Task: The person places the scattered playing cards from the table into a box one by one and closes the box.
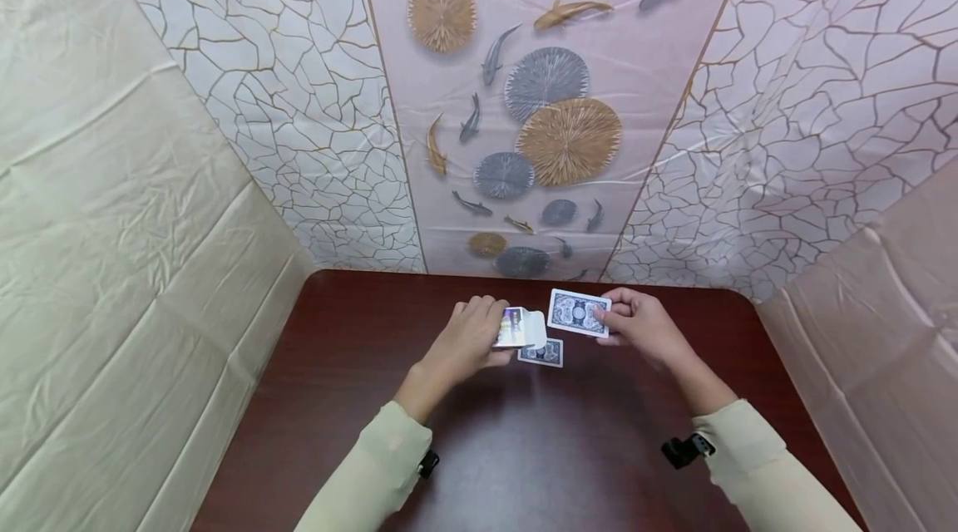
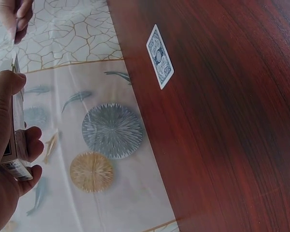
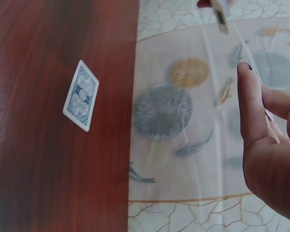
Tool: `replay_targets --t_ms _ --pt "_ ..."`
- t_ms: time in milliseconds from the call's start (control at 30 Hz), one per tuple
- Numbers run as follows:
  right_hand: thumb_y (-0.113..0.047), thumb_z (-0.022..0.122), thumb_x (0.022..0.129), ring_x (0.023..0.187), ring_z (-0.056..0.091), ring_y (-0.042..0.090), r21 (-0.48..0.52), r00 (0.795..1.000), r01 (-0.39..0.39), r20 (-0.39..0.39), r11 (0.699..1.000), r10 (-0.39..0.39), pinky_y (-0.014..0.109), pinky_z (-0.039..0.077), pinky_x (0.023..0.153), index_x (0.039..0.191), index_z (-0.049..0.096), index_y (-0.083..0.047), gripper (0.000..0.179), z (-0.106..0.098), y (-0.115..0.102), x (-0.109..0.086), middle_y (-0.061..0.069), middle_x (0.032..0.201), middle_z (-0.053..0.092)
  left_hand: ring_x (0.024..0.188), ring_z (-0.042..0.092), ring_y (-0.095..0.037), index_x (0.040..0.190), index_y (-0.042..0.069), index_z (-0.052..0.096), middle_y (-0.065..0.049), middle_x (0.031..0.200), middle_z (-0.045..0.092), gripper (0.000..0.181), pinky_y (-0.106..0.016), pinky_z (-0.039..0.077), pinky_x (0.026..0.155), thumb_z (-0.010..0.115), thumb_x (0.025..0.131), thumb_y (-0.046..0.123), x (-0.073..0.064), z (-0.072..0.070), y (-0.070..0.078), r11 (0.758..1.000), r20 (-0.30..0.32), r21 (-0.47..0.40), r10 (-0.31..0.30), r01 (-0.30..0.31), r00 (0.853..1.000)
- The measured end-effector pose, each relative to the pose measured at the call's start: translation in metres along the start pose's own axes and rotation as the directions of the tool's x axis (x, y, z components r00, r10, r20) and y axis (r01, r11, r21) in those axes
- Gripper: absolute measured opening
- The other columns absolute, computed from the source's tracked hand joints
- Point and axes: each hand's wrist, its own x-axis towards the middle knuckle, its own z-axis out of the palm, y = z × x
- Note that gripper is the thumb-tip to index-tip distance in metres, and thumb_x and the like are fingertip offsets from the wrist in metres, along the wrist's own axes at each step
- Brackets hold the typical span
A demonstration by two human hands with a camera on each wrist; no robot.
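Note:
In the head view my left hand grips a small card box, its white flap open toward the right. The left wrist view has the thumb on one side of the box and curled fingers on the other. My right hand pinches a playing card, blue patterned back up, just right of the flap; whether more than one card is held I cannot tell. Another playing card lies back up on the table below, partly covered by the box in the head view.
The dark red wooden table runs back to a cloth wall printed with fish and round shapes. Pale padded panels stand at both sides. A black wrist device sits at the right sleeve.

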Motion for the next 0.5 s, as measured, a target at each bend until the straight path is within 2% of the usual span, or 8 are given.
replay_targets --t_ms 300,500 --pt "-0.005 0.065 0.099 0.082 0.073 0.015 0.019 0.999 0.031 0.029 0.999 -0.032 0.034 0.062 0.073 0.119 0.050 0.012 0.031 0.012 -0.013 -0.008 0.005 0.095 0.073 0.096 0.057 -0.023 0.127 0.004 0.056 -0.007 0.108 0.062 0.071 -0.036 0.045 0.077 0.084 0.077 0.046 0.006 0.001 0.007 1.000 0.007 0.002 0.009 -0.009 1.000" --pt "-0.003 0.065 0.098 0.083 0.072 0.020 -0.001 0.999 0.045 0.018 0.999 -0.045 0.041 0.062 0.075 0.118 0.050 0.011 0.029 0.021 -0.012 -0.009 0.008 0.095 0.071 0.095 0.057 -0.022 0.125 0.004 0.057 -0.006 0.106 0.062 0.069 -0.036 0.045 0.076 0.084 0.077 0.046 0.009 0.003 0.010 1.000 0.012 0.000 0.010 -0.010 1.000"
